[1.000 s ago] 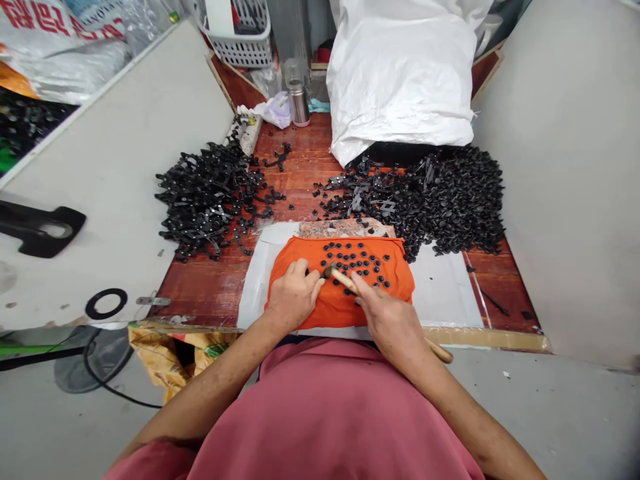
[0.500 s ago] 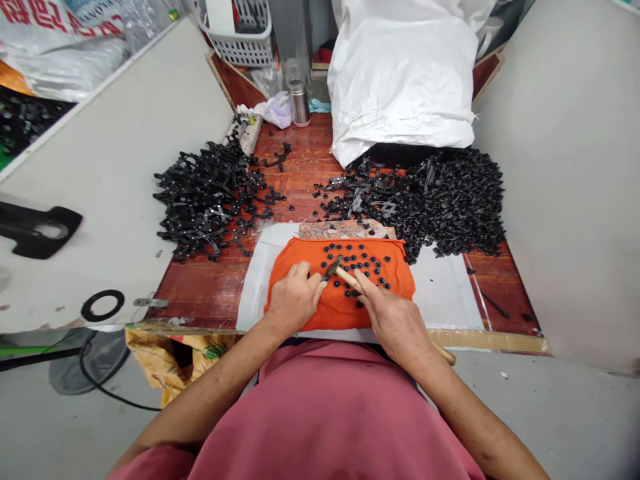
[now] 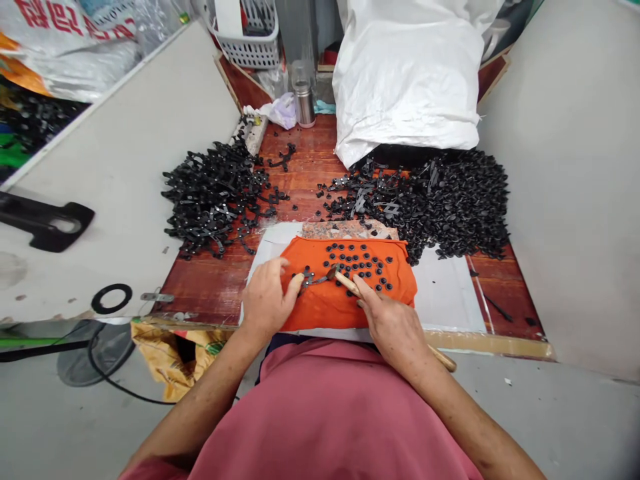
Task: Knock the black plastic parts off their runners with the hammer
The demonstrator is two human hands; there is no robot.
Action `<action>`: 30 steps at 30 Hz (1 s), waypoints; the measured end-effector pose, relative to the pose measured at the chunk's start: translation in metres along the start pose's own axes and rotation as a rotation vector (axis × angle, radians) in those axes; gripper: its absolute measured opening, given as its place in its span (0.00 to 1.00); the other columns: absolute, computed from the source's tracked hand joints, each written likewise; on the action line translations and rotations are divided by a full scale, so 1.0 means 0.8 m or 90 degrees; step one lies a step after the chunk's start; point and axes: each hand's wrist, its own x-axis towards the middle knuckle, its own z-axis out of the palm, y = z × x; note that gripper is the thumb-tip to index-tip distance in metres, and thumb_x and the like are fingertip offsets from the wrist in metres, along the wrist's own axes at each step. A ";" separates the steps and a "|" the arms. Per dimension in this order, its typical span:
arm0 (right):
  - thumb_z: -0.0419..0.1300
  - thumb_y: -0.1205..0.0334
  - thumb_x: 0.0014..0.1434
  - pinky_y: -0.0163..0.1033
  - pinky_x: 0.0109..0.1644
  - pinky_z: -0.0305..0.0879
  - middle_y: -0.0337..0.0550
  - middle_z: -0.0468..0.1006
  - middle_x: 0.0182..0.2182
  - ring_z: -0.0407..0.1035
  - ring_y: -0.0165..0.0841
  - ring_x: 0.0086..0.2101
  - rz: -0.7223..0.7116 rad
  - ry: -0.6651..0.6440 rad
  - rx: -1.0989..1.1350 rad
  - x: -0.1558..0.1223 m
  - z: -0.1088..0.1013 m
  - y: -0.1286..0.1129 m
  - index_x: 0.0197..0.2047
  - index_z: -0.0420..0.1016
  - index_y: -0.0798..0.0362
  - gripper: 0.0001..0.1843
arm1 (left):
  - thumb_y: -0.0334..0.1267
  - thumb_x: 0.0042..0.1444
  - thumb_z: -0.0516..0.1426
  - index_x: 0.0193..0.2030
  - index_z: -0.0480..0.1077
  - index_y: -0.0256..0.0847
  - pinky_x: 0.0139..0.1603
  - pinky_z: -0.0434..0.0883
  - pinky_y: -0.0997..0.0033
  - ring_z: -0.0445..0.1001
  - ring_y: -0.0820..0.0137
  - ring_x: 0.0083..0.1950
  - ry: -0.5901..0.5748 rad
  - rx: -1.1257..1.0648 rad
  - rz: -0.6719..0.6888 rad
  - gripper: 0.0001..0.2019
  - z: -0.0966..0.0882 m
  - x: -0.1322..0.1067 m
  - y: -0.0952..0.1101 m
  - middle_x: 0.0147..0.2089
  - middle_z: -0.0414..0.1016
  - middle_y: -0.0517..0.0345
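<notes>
My right hand (image 3: 391, 325) grips a small hammer with a wooden handle (image 3: 347, 283); its metal head rests on the orange cloth (image 3: 330, 303). With thumb and fingers my left hand (image 3: 269, 298) pinches a small black strap piece (image 3: 310, 278) at the cloth's left edge, just left of the hammer head. Several round black studs (image 3: 357, 260) lie scattered on the far half of the cloth. The cloth lies on a white sheet (image 3: 445, 293) on the red wooden bench.
A heap of black strap parts (image 3: 215, 197) lies far left on the bench, a bigger heap of black studs (image 3: 450, 200) far right under a white sack (image 3: 407, 73). A steel flask (image 3: 303, 103) and a basket (image 3: 247, 33) stand behind. Grey panels (image 3: 565, 167) flank both sides.
My left hand has slid left off the cloth's middle, drawing a black strap piece to the cloth's left edge. The hammer head has dropped slightly; the right hand has stayed put.
</notes>
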 end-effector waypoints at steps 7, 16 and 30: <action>0.53 0.64 0.72 0.37 0.35 0.74 0.45 0.85 0.41 0.80 0.37 0.34 0.006 0.022 0.024 -0.003 0.006 0.001 0.76 0.57 0.44 0.31 | 0.52 0.68 0.53 0.43 0.71 0.42 0.41 0.66 0.65 0.77 0.60 0.44 -0.054 0.030 -0.076 0.15 0.002 0.009 0.010 0.41 0.78 0.53; 0.50 0.64 0.73 0.40 0.39 0.76 0.48 0.84 0.45 0.81 0.39 0.37 -0.020 0.041 0.071 -0.005 0.018 0.005 0.76 0.56 0.47 0.30 | 0.46 0.70 0.51 0.48 0.72 0.44 0.49 0.67 0.62 0.74 0.58 0.48 -0.100 0.057 0.037 0.12 0.015 0.024 0.016 0.45 0.75 0.51; 0.48 0.61 0.75 0.40 0.57 0.74 0.41 0.80 0.59 0.77 0.35 0.54 -0.052 0.131 0.348 -0.036 0.015 0.027 0.76 0.54 0.41 0.29 | 0.43 0.68 0.50 0.37 0.67 0.43 0.39 0.61 0.70 0.68 0.71 0.34 -0.104 -0.324 0.040 0.10 0.009 0.028 0.015 0.31 0.69 0.64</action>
